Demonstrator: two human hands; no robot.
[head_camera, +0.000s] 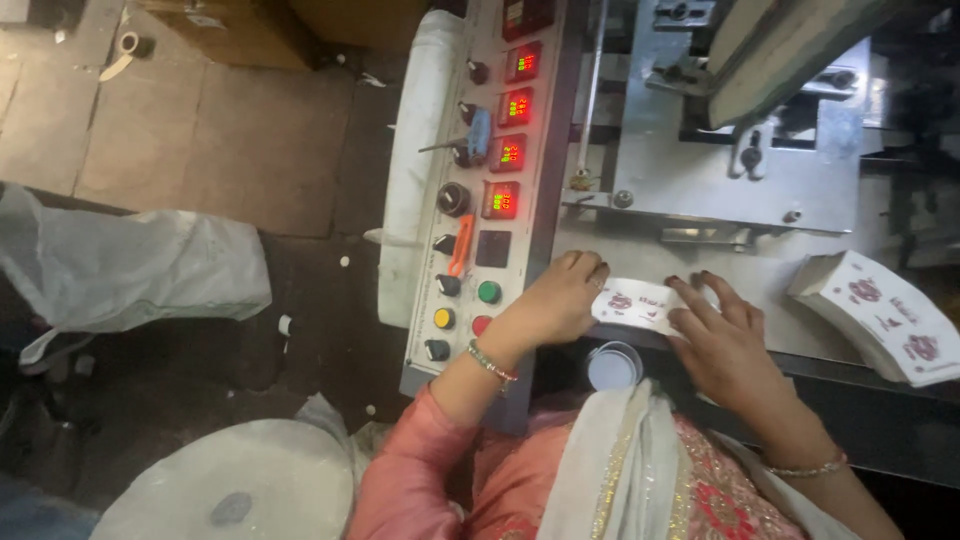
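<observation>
My left hand and my right hand both rest on a small stack of white printed paper blanks with dark red flower marks. The blanks lie on the grey metal bed of a machine. My left fingers curl over the stack's left end. My right fingers press flat on its right end. A white round cup sits just below the stack, near my body.
A larger fanned stack of the same printed blanks lies at the right. A control panel with red displays, knobs and coloured buttons stands left of my left hand. Machine parts rise behind. A plastic sack lies on the floor.
</observation>
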